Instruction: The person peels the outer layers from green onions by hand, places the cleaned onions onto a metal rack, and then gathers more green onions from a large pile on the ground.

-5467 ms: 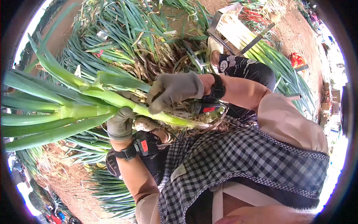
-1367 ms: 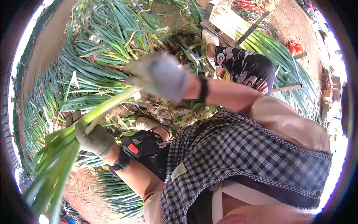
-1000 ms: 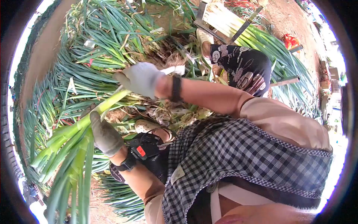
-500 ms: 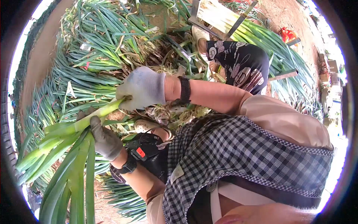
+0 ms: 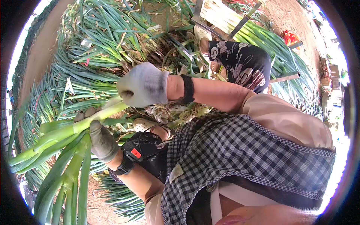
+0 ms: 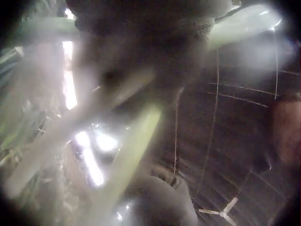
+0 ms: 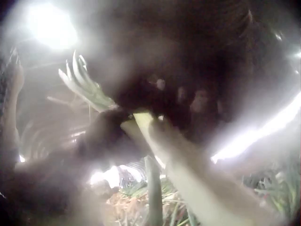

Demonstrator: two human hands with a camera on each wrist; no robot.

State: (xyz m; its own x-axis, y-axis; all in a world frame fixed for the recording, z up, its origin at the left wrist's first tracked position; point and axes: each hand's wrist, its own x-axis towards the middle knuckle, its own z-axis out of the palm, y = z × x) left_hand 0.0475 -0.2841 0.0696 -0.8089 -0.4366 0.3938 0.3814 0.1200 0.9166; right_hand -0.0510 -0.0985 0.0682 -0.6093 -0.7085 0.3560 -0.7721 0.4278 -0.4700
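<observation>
My gloved left hand (image 5: 103,141) grips thick green onions (image 5: 73,129), thumb on the near side and fingertips showing past the far side. Their green leaves fan out toward the lower left in the head view. My gloved right hand (image 5: 143,85) is curled at the pale upper end of the stalk, and its fist hides that end. The left wrist view shows a blurred pale stalk (image 6: 131,160) running down from the dark hand. In the right wrist view a pale stalk (image 7: 202,188) stands out below the shadowed hand.
Heaps of green onions (image 5: 97,41) cover the ground ahead. A metal rack (image 5: 245,20) holds a trimmed bundle (image 5: 258,39) at upper right. Peeled scraps (image 5: 163,112) lie between the shoes. Another pile (image 5: 125,197) lies beside the left leg.
Earlier the green onions lay across the lap, root end to the right. They have since swung, leaves toward lower left. My right hand moved left to the stalk's end, where it has now curled further.
</observation>
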